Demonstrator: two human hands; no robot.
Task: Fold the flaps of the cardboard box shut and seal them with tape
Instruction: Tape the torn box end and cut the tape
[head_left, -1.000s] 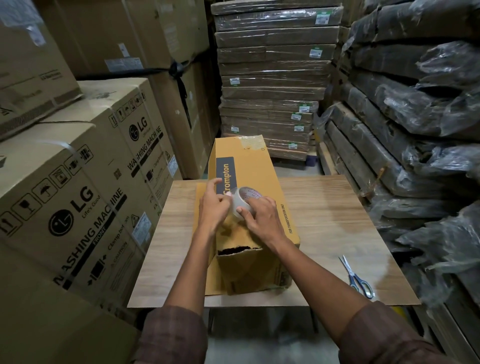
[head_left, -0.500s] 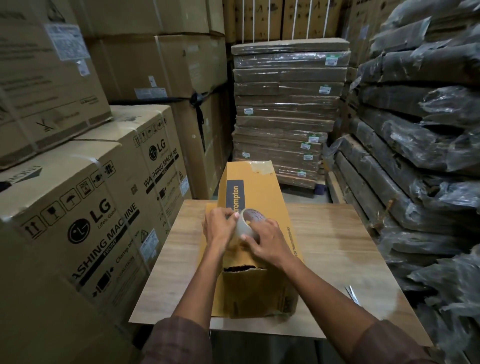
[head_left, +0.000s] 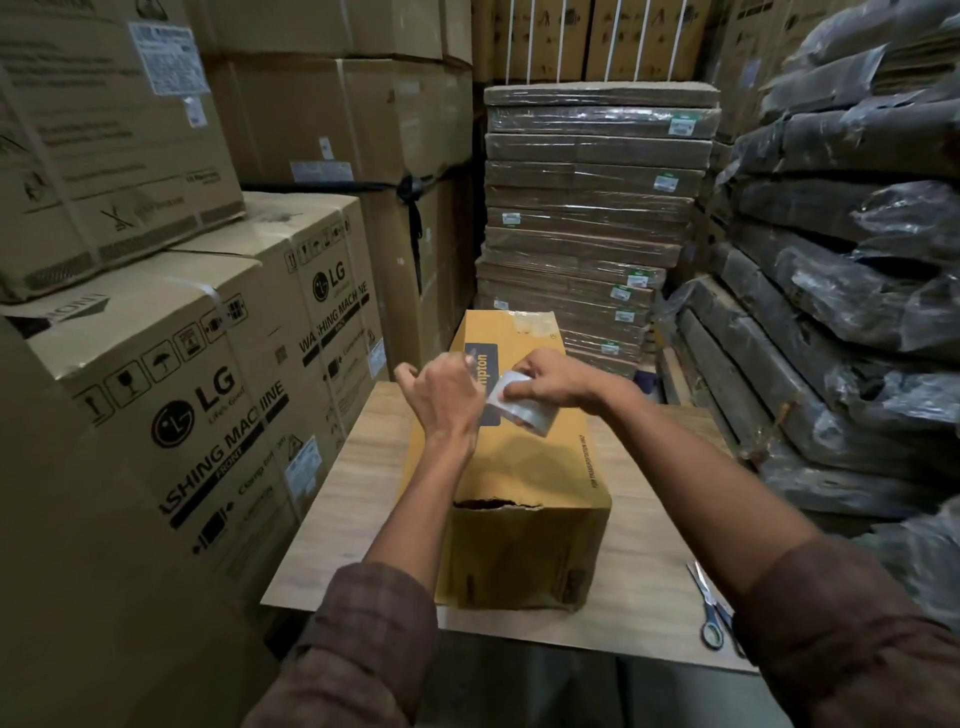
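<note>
Your yellow box (head_left: 511, 467) lies lengthwise on the table (head_left: 644, 525), its near top edge torn. Your right hand (head_left: 553, 382) grips the tape roll (head_left: 524, 410) above it; your left hand (head_left: 441, 397) seems to pinch the tape's end. Scissors (head_left: 710, 605) lie right.

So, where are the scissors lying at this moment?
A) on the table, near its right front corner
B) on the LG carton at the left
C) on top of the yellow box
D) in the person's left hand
A: the scissors lie flat on the table near its right front corner, apart from the yellow box, and neither hand touches them.
</note>
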